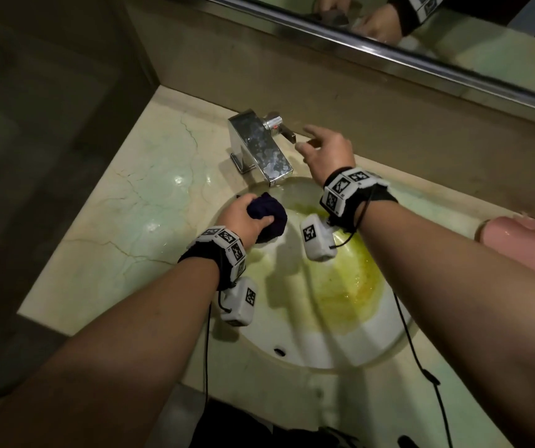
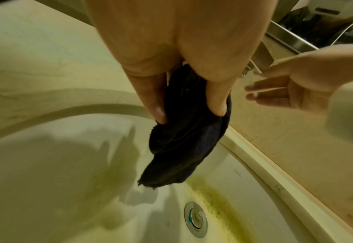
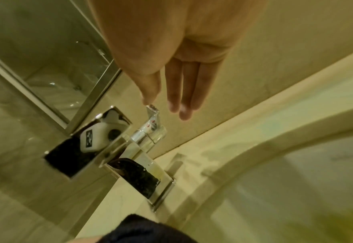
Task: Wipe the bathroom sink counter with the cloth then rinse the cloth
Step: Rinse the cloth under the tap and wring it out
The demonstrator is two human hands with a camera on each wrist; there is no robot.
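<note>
Bunched in the curled fingers of the left hand (image 1: 243, 218), the dark cloth (image 1: 269, 218) is held over the sink (image 1: 292, 357) basin's back edge below the tap (image 1: 259, 147), its tail seen hanging in the left wrist view, while the right hand (image 3: 171, 65) is shown in the right wrist view with fingers straight and loose just beside the tap handle (image 3: 152, 121).

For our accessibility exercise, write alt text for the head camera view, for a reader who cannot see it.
Over a white sink, the left hand grips a bunched dark cloth just below the chrome faucet, while the open right hand reaches towards the faucet handle. No running water can be made out; yellow-green stains mark the basin.
</note>
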